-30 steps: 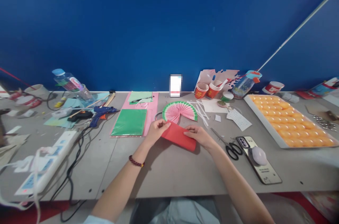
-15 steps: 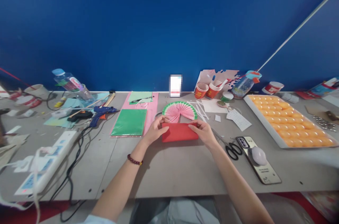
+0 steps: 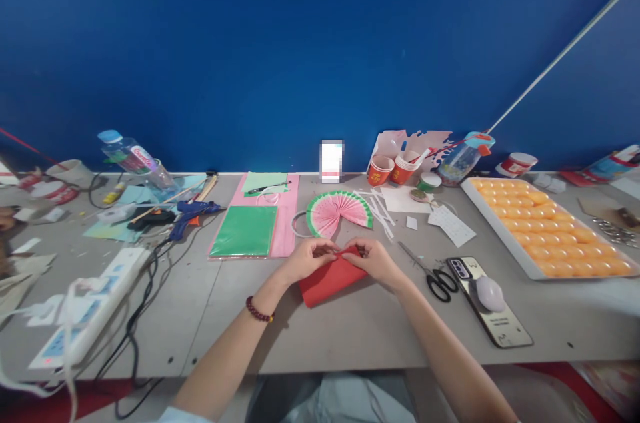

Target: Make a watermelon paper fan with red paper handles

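Observation:
A sheet of red paper (image 3: 330, 281), folded over, lies tilted on the table in front of me. My left hand (image 3: 313, 259) pinches its upper edge near the middle. Close beside it, my right hand (image 3: 371, 259) grips the same edge toward the upper right corner. The fingertips of both hands nearly meet, and they cover part of that edge. Just beyond the hands lies a pleated paper fan (image 3: 336, 211) in pink with a green rim, patterned like a watermelon slice. Black-handled scissors (image 3: 436, 281) rest to the right of my right hand.
Left of the hands are a green paper pack (image 3: 244, 231), a blue glue gun (image 3: 193, 215) and a power strip (image 3: 95, 306) with cables. A phone (image 3: 493, 306) lies right, near an orange-filled tray (image 3: 545, 229). Paper cups (image 3: 380, 171) stand at the back.
The red paper has turned from level to tilted, its left end now nearer me. Both hands have moved from its two ends together toward the middle of the upper edge.

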`<state>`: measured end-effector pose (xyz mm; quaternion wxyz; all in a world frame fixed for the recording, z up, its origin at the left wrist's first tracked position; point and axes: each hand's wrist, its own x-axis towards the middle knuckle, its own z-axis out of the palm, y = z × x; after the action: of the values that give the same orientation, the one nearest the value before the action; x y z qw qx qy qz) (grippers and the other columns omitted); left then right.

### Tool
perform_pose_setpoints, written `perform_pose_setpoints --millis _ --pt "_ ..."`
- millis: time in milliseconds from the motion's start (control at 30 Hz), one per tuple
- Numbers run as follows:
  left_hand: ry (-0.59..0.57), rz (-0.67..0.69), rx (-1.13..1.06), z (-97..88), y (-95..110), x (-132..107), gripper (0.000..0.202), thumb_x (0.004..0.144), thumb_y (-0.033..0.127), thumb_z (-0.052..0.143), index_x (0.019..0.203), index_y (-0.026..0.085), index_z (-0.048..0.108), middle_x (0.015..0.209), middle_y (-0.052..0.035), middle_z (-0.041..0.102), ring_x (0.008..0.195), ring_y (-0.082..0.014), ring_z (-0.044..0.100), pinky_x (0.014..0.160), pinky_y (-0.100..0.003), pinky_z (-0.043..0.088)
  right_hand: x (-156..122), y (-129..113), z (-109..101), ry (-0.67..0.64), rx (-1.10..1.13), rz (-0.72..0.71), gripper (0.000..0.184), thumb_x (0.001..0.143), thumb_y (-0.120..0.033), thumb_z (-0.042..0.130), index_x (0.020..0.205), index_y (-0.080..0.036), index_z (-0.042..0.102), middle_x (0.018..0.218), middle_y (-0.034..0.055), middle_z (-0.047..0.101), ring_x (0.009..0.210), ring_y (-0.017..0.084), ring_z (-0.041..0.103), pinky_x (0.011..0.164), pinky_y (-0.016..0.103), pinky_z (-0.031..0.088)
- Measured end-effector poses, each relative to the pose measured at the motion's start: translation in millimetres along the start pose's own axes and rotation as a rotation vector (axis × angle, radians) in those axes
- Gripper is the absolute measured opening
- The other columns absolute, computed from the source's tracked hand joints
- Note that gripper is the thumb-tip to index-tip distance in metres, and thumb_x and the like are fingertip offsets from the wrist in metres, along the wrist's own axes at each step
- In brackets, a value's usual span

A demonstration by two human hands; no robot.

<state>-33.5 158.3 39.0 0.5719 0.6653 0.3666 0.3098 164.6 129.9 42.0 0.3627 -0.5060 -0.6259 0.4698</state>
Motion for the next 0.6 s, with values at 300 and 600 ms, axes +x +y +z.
perform_pose_setpoints --millis 300,600 --pt "0.077 0.016 0.029 -1.2 -1.2 1.3 0.025 0.074 0.035 0.069 0.091 0.017 0.072 0.094 -0.0089 0.073 0.086 -0.0220 0.066 0.080 -0.033 0.051 7.4 8.0 -1.0 0.154 0.174 0.044 0.027 0.071 -0.043 0.067 0.079 -0.017 0.068 0.074 0.0037 0.070 0.067 0.017 0.061 0.062 0.028 0.045" --pt "0.101 0.017 0.046 -2.6 -3.1 1.0 0.025 0.075 0.035 0.068 0.093 0.017 0.072 0.094 -0.0093 0.073 0.086 -0.0217 0.067 0.075 -0.030 0.052 7.9 11.2 -1.4 0.210 0.163 0.021 0.021 0.073 -0.039 0.066 0.078 -0.020 0.073 0.081 0.0038 0.073 0.079 0.021 0.064 0.075 0.032 0.047"
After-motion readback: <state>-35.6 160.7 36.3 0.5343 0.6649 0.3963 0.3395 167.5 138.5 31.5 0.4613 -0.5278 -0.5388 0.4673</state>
